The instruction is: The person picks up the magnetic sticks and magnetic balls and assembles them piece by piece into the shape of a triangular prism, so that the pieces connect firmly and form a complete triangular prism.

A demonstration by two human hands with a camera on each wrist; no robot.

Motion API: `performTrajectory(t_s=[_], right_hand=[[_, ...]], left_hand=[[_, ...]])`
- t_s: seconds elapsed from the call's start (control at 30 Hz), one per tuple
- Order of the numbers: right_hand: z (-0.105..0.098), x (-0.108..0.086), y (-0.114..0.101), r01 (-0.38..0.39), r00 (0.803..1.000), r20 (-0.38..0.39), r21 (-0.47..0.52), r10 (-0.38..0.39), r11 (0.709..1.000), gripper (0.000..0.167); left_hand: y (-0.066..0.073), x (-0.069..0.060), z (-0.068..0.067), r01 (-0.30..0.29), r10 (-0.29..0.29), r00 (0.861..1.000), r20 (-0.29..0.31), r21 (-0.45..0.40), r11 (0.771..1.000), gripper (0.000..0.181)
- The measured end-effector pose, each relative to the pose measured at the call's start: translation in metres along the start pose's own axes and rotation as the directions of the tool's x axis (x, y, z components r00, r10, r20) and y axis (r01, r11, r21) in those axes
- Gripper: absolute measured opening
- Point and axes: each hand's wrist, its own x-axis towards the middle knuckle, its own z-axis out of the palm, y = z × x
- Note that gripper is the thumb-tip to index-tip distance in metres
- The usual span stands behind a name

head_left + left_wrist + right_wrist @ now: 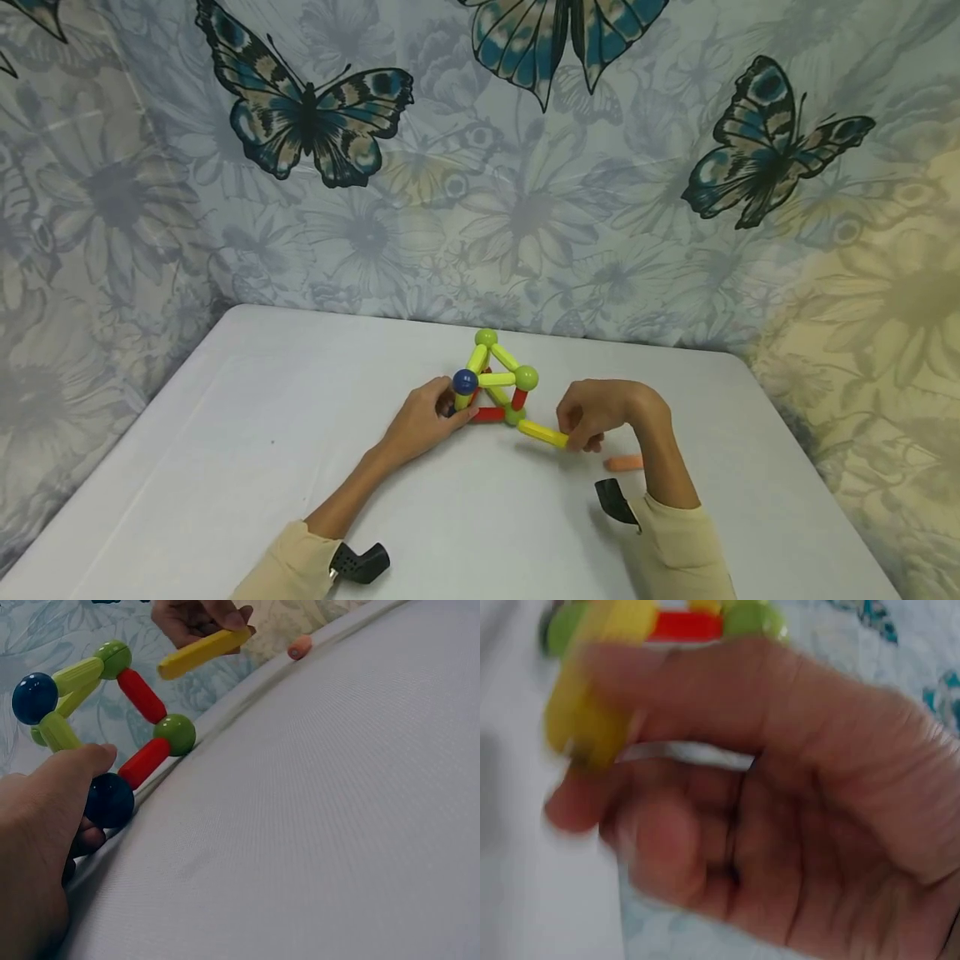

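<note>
A ball-and-stick frame of magnetic building pieces, with green balls (527, 377), blue balls (465, 382), yellow-green sticks and red sticks (142, 762), stands on the table. My left hand (422, 422) grips its lower left corner, thumb and fingers about the lower blue ball (111, 801). On the right, my right hand (611, 410) pinches one end of a yellow stick (543, 434) between thumb and fingers. The stick's free end points at the lower green ball (176, 735); the left wrist view shows a gap between them. The right wrist view is blurred.
An orange stick (624, 463) lies on the white tabletop (247, 467), below my right hand and partly hidden by the right forearm. Behind the table hangs a butterfly-patterned cloth (525, 217). Each cream sleeve has a black wrist device (362, 563) at its cuff.
</note>
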Motion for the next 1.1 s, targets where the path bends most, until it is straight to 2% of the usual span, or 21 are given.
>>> performTrajectory(t_s=[0.1, 0.17, 0.23, 0.4, 0.67, 0.83, 0.93, 1.1], right_hand=[[0.003, 0.004, -0.016, 0.128, 0.992, 0.003, -0.026, -0.128, 0.991, 0.011], [0.005, 0.008, -0.029, 0.164, 0.986, -0.007, -0.067, -0.164, 0.984, 0.009], [0.008, 0.011, -0.040, 0.164, 0.985, -0.028, -0.096, -0.168, 0.982, 0.007], [0.018, 0.017, -0.058, 0.125, 0.984, -0.106, -0.144, -0.140, 0.982, 0.006], [0.027, 0.023, -0.068, 0.023, 0.981, -0.187, -0.175, -0.056, 0.984, 0.009], [0.035, 0.026, -0.073, -0.086, 0.975, -0.218, -0.210, 0.039, 0.974, 0.001], [0.041, 0.029, -0.074, -0.146, 0.969, -0.227, -0.219, 0.095, 0.965, 0.009], [0.050, 0.036, -0.076, -0.163, 0.959, -0.267, -0.235, 0.098, 0.958, 0.016]], left_hand=[[0.001, 0.001, 0.001, -0.027, 0.027, 1.000, -0.004, 0.014, 1.000, 0.029], [0.001, 0.002, 0.001, -0.054, 0.055, 0.998, -0.007, 0.019, 0.998, 0.028], [0.001, 0.003, 0.001, -0.081, 0.081, 0.997, -0.005, 0.020, 0.997, 0.029], [0.001, 0.003, 0.000, -0.101, 0.101, 0.995, -0.001, 0.028, 0.995, 0.029], [-0.003, 0.001, -0.001, -0.108, 0.108, 0.994, 0.009, 0.033, 0.994, 0.027], [-0.001, 0.001, -0.001, -0.101, 0.101, 0.995, 0.006, 0.026, 0.995, 0.027], [0.000, 0.001, -0.001, -0.101, 0.101, 0.995, 0.009, 0.027, 0.994, 0.028], [0.000, 0.001, -0.001, -0.108, 0.108, 0.994, 0.007, 0.035, 0.994, 0.028]])
